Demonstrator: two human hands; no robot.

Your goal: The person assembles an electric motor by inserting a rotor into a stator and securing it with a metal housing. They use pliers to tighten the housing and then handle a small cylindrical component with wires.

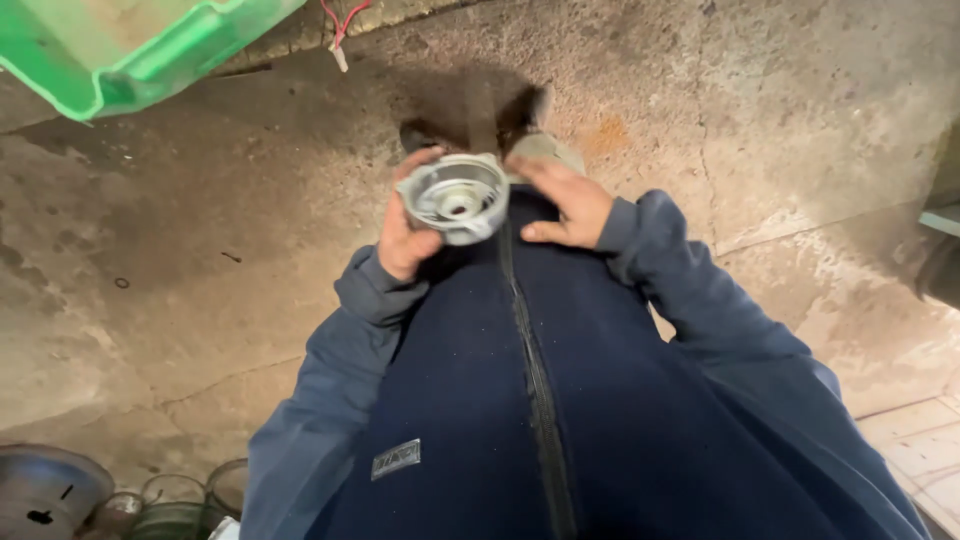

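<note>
Nearest the camera, dark blue zip-up jacket (540, 420), zipper running down its middle and a small grey patch low on the chest. Both sleeves raised in front of the chest. Held between the hands, above the jacket's collar: round grey metal part (455, 197), cast like a shallow cup, open side toward the camera, ribs inside and a hole at its centre. Left hand (408, 232) wrapped around the part's left edge, fingers curled behind, thumb at the lower rim, gripping it. Right hand (562, 202) at the part's right edge, fingers half open and spread; fingertips touching the rim, thumb pointing inward below; a firm grip or only a steadying touch, cannot tell. Below and beyond, rough stained concrete floor (200, 250), cracked in places. Shoe (535, 125) visible on the floor just past the hands. Upper left corner: green plastic tub (140, 50), and near it red and white wires (340, 30). Bottom left corner: several round metal parts (45, 490) and glass-like rings (185, 500) lying together. Lower right: pale tiles (925, 450).
</note>
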